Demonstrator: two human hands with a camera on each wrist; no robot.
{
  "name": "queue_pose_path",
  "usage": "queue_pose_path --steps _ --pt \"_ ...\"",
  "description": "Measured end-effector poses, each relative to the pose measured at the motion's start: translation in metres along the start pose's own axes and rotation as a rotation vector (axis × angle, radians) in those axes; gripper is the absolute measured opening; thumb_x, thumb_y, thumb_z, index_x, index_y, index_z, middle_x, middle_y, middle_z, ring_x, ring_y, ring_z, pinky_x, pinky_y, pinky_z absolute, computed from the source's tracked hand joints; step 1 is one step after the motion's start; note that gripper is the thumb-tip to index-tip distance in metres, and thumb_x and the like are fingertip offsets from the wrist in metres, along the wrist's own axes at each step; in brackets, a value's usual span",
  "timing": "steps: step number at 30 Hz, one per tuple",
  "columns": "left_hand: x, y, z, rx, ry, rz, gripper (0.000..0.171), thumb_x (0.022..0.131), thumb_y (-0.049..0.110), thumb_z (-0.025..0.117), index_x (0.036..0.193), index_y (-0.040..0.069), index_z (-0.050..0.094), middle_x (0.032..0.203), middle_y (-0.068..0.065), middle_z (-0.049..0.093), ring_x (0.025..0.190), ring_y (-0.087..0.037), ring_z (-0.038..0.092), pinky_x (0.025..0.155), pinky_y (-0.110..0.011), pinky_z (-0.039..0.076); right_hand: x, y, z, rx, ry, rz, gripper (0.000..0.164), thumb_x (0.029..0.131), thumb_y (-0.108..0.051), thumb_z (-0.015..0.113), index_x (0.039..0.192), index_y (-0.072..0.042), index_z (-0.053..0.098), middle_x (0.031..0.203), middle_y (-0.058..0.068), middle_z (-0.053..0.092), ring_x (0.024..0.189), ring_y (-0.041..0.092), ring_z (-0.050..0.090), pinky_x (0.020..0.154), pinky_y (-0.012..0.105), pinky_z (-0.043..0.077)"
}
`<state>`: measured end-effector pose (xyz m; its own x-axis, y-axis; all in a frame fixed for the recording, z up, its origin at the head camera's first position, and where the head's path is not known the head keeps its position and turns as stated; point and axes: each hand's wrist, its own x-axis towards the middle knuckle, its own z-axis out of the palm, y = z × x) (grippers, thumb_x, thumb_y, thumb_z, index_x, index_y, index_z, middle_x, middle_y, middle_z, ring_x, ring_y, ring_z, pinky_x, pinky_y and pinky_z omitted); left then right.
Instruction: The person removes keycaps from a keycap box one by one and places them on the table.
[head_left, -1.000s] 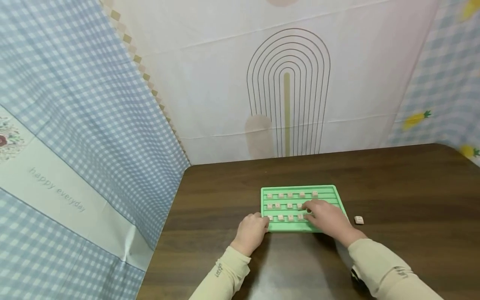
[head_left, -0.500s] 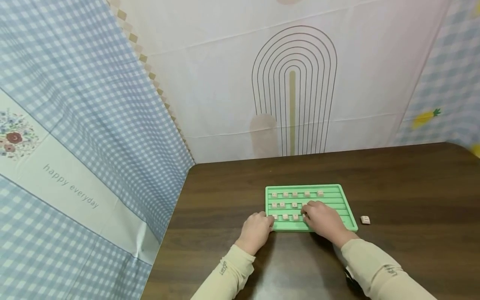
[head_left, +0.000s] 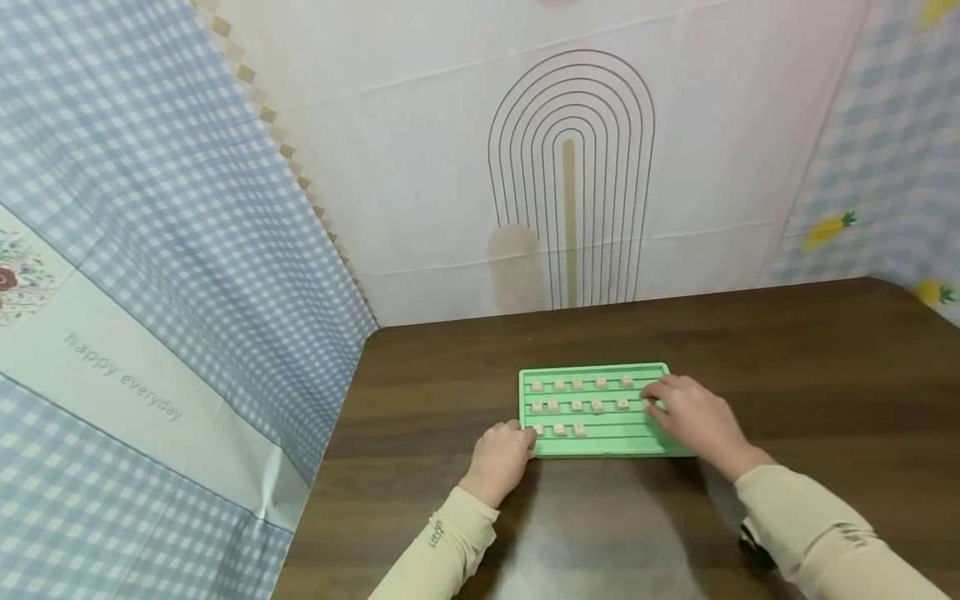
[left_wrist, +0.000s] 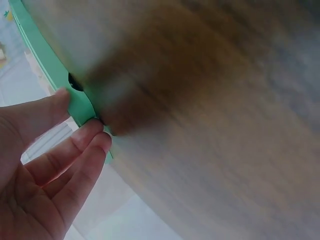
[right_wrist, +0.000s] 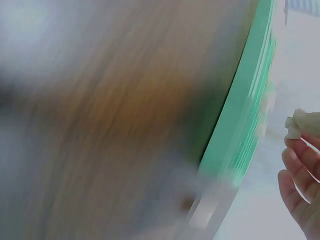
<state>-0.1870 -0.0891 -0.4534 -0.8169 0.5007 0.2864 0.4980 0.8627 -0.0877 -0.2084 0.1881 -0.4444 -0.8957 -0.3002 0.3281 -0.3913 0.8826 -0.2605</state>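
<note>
A light green ridged tray (head_left: 615, 446) lies on the table with rows of small cream keycaps (head_left: 577, 406). My left hand (head_left: 500, 460) grips its near left corner. In the left wrist view, that hand's thumb and fingers (left_wrist: 90, 132) pinch the tray's edge (left_wrist: 80, 106). My right hand (head_left: 697, 418) is over the right part of the tray, its fingertips near the right end of the middle row. The right wrist view shows a single keycap (right_wrist: 292, 131) pinched between that hand's thumb and index finger, the other fingers loosely bent.
The dark wooden table (head_left: 450, 358) extends around the tray. A blurred loose keycap (right_wrist: 205, 212) lies on it beyond the tray's right end; my right hand hides it from the head camera. A patterned cloth (head_left: 420, 183) hangs behind, and a checked curtain (head_left: 187, 208) at the left.
My right hand has lifted a keycap out of the near row and moved right with it. That row shows three keycaps now. The left hand stays on the tray's corner.
</note>
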Motion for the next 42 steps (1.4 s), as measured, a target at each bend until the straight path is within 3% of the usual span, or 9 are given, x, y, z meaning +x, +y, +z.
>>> queue_pose_path --steps 4,9,15,21,23,28,30,37,42 --pt "-0.001 -0.007 -0.001 0.005 0.015 0.008 0.008 0.074 0.02 0.073 0.073 0.016 0.067 0.067 -0.003 0.062 0.055 -0.017 0.054 0.047 -0.026 0.049 -0.012 0.034 -0.015 0.02 -0.045 0.101 0.021 0.086 -0.018 0.059 0.099 -0.003 0.067 0.094 0.018 0.066 0.08 0.032 0.059 0.057 0.047 0.05" --pt "0.0 -0.01 -0.002 0.004 0.01 0.003 0.008 0.074 0.02 0.073 0.073 0.016 0.066 0.067 -0.004 0.063 0.056 -0.018 0.054 0.048 -0.027 0.049 -0.03 0.066 -0.019 0.034 -0.153 0.193 0.023 0.087 -0.018 0.056 0.101 -0.001 0.065 0.098 0.023 0.064 0.083 0.037 0.058 0.059 0.05 0.049" --pt "0.001 -0.011 -0.004 -0.007 0.019 0.016 0.012 0.073 0.019 0.074 0.069 0.015 0.063 0.065 -0.002 0.06 0.054 -0.016 0.052 0.047 -0.025 0.047 -0.038 0.072 -0.017 0.037 -0.226 0.216 0.023 0.085 -0.019 0.059 0.099 -0.002 0.066 0.097 0.022 0.064 0.082 0.035 0.059 0.059 0.049 0.048" --pt "0.006 -0.008 -0.006 -0.013 0.006 0.019 0.018 0.074 0.019 0.073 0.065 0.016 0.058 0.063 0.0 0.057 0.052 -0.014 0.047 0.045 -0.022 0.041 -0.039 0.076 -0.019 0.049 -0.24 0.225 0.029 0.085 -0.02 0.059 0.106 0.0 0.063 0.102 0.026 0.062 0.084 0.038 0.058 0.058 0.051 0.048" --pt "0.008 -0.008 -0.006 -0.009 -0.011 0.016 0.019 0.076 0.02 0.072 0.064 0.016 0.057 0.063 0.0 0.056 0.052 -0.013 0.046 0.045 -0.021 0.039 -0.037 0.075 -0.022 0.058 -0.207 0.217 0.031 0.085 -0.018 0.059 0.108 0.001 0.061 0.105 0.029 0.06 0.086 0.041 0.057 0.06 0.052 0.047" --pt "0.009 -0.007 -0.008 0.006 -0.033 0.008 0.02 0.077 0.02 0.071 0.064 0.016 0.057 0.063 0.0 0.056 0.052 -0.013 0.045 0.045 -0.02 0.038 -0.022 0.055 -0.025 0.067 -0.061 0.134 0.027 0.083 -0.011 0.06 0.107 0.002 0.061 0.104 0.028 0.062 0.088 0.04 0.057 0.066 0.054 0.047" --pt "0.008 -0.007 -0.008 0.008 -0.033 0.002 0.02 0.077 0.019 0.071 0.063 0.016 0.057 0.062 0.0 0.055 0.052 -0.013 0.044 0.045 -0.021 0.038 -0.01 0.04 -0.021 0.073 -0.043 0.084 0.025 0.083 -0.011 0.061 0.105 0.0 0.063 0.103 0.025 0.064 0.09 0.038 0.058 0.069 0.055 0.048" --pt "0.003 -0.003 -0.006 -0.009 -0.051 -0.011 0.018 0.077 0.019 0.071 0.065 0.016 0.058 0.063 0.0 0.056 0.053 -0.013 0.046 0.045 -0.021 0.039 0.019 -0.018 0.013 0.131 -0.121 -0.077 0.021 0.081 -0.016 0.066 0.1 -0.008 0.067 0.102 0.013 0.069 0.097 0.031 0.06 0.079 0.05 0.051" --pt "0.002 0.0 -0.003 -0.009 -0.052 -0.003 0.015 0.076 0.019 0.071 0.066 0.017 0.06 0.065 0.0 0.057 0.055 -0.014 0.048 0.046 -0.021 0.042 0.022 -0.048 0.037 0.098 -0.155 -0.111 0.025 0.081 -0.022 0.067 0.102 -0.008 0.066 0.103 0.011 0.068 0.097 0.028 0.061 0.078 0.047 0.053"
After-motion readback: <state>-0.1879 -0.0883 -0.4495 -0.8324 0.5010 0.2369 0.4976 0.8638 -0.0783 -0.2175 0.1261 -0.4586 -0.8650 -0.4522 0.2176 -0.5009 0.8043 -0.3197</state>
